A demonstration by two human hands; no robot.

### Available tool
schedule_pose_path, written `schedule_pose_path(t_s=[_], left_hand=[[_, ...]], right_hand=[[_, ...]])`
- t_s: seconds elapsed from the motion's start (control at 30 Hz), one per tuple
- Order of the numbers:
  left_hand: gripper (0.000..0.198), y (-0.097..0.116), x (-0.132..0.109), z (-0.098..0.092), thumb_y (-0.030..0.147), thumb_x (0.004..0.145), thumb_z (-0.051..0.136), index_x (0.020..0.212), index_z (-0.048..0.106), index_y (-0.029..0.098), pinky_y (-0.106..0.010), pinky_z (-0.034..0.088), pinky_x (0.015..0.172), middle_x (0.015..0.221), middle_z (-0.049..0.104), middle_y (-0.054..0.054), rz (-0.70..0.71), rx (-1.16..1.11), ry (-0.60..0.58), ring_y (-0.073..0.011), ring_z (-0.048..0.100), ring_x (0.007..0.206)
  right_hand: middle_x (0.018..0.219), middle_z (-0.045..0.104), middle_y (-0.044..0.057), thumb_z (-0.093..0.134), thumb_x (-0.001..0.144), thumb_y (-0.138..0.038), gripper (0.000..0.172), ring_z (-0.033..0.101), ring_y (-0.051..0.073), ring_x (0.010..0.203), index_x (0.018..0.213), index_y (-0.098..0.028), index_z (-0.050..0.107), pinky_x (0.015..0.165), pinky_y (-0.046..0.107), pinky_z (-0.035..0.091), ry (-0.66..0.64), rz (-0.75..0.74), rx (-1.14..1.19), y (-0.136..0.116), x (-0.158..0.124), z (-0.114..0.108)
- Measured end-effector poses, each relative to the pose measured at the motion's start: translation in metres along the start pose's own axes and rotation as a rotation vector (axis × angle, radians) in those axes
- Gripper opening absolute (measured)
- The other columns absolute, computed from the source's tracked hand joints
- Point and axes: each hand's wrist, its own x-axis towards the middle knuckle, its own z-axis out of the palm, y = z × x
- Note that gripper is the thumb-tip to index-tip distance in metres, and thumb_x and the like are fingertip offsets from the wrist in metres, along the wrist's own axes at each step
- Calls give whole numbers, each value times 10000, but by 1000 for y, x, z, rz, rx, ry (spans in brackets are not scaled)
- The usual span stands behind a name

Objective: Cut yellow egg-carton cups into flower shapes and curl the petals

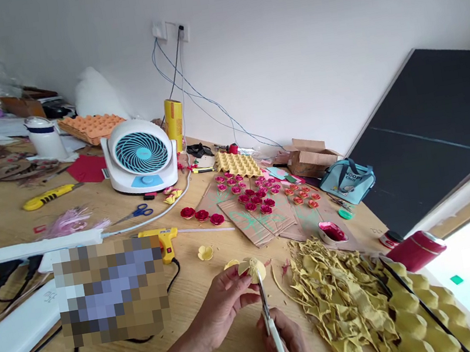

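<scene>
Between the fingers of my left hand (225, 299) is a pale yellow egg-carton cup (245, 267), cut into rounded petals. My right hand (288, 340) grips white-handled scissors (277, 342), their blades reaching up to the cup's edge. A finished-looking yellow paper flower (205, 253) lies on the table just beyond my left hand. To the right of my hands spreads a heap of torn yellow carton scraps (334, 297), with a yellow egg tray (413, 326) beside it.
Dark red flowers (202, 215) and orange flowers (302, 194) lie farther back, some on cardboard (246, 222). A yellow glue gun (166, 243), a white fan (140, 155), a power strip (41, 248) and a bowl of red paint (333, 233) stand around. A red can (416, 250) is at the right edge.
</scene>
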Motion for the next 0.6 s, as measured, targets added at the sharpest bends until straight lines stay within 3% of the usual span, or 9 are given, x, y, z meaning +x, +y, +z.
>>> schedule_pose_path(t_s=[0.27, 0.6], left_hand=[[241, 4, -3, -9, 314, 703, 841, 864, 758, 157, -267, 553, 668, 771, 696, -34, -23, 31, -180, -130, 634, 683], [235, 8, -6, -8, 333, 689, 852, 820, 754, 165, -257, 544, 677, 737, 702, -24, -27, 50, -244, -128, 651, 669]], right_hand=[[734, 531, 24, 436, 925, -602, 423, 513, 199, 713, 822, -216, 577, 702, 324, 437, 176, -142, -196, 10, -8, 6], [718, 495, 25, 402, 921, -651, 457, 521, 230, 734, 796, -241, 560, 795, 387, 464, 191, -196, -263, 4, -11, 5]])
